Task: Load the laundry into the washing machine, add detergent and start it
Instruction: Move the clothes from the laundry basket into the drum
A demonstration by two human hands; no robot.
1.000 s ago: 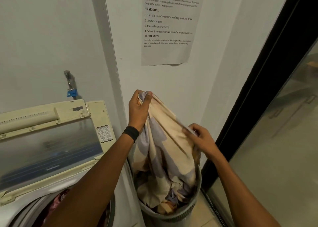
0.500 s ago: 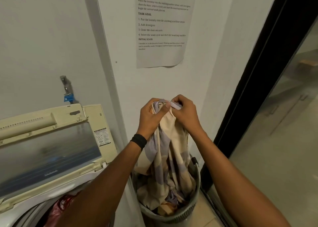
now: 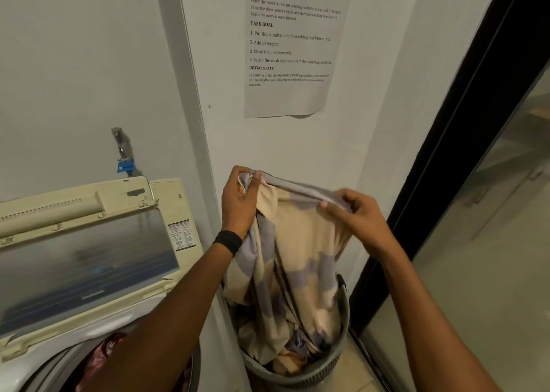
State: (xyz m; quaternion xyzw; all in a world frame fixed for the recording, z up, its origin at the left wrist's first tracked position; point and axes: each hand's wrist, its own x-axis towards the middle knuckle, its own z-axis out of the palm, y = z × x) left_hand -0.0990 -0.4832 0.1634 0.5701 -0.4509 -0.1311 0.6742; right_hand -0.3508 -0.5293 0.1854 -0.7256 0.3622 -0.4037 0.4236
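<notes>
- My left hand (image 3: 241, 201) and right hand (image 3: 354, 213), together a moment ago, now pinch the sheet (image 3: 297, 243) apart.
- Its hem is spread; most still sits in the basket (image 3: 297, 376), so the washing machine (image 3: 89, 257) waits.

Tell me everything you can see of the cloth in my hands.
The cloth is soft, thin fabric, cream with lilac patches, crumpled into long folds. Its top edge is stretched between the left hand and right hand, which both pinch it; the rest hangs down into the grey basket, lower end bunched inside.
</notes>
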